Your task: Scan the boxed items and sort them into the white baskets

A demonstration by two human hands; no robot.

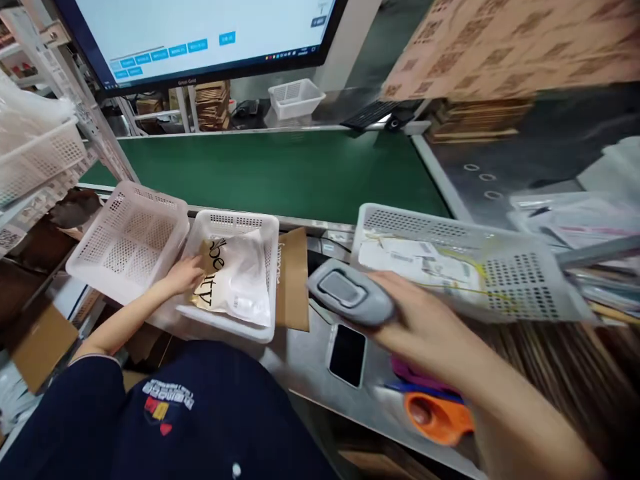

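Observation:
My right hand (400, 310) is wrapped round a grey handheld barcode scanner (353, 293), held above the metal bench with its head toward the left. My left hand (186, 273) reaches over the left rim of a white plastic basket (273, 280). Its fingers are bent and meet the left edge of a white and tan plastic bag (245, 277) with black lettering, lying in that basket. Part of the grip is hidden. Below the scanner, a phone (347, 355) with a dark screen lies on the bench.
An unfilled basket (140, 240) adjoins on the left, a cardboard flap (293, 280) on the right. Another basket (415, 223) holds white packets. Orange-handled scissors (443, 423) lie near my right forearm. Beyond run a green conveyor belt (280, 170) and a monitor (200, 33).

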